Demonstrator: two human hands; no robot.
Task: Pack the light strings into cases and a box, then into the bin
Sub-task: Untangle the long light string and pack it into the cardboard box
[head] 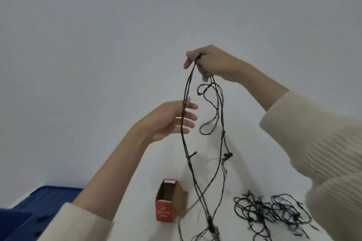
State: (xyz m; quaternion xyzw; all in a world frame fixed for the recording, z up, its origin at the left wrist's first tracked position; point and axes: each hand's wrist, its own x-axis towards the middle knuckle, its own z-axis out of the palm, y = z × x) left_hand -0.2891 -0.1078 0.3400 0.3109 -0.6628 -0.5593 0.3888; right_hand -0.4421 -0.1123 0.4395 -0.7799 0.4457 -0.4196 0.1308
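Over the white table (137,211) one light string (227,155) is pinched in hanging loops by the right hand (211,62), the left hand (168,121) is held open beside it, and, with the red box (168,201) empty and another tangle (274,213) loose, packing is judged barely begun.

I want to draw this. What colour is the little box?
The box is red outside with brown cardboard inside. The head view shows it.
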